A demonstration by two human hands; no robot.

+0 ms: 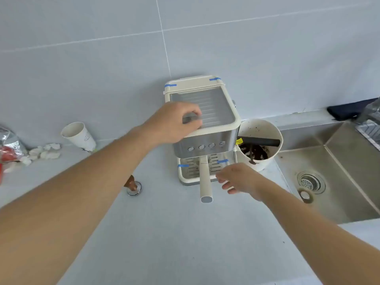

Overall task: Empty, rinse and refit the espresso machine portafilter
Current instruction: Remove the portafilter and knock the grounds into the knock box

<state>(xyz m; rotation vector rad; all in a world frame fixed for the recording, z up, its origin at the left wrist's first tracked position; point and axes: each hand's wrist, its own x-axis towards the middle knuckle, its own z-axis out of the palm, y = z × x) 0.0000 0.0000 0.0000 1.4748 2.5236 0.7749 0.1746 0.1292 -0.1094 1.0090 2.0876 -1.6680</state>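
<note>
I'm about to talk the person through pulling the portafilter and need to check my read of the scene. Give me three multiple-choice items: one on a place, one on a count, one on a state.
1. Where does the knock box with the coffee grounds stand?
A. Between the espresso machine and the sink
B. Left of the machine, by the paper cup
C. Inside the sink

2. How many round buttons show on the machine's front panel?
A. Two
B. Four
C. Six

3. What is the state of the portafilter handle?
A. Lying in the sink
B. Gripped in the left hand
C. Sticking out from under the machine's front, with the open right hand beside it

Answers: 1 A, it stands at the machine's right side, next to the sink. 2 B, four buttons in a row. 3 C, the right hand's fingers are spread and not closed on it; the left hand rests on the machine's top.
</note>
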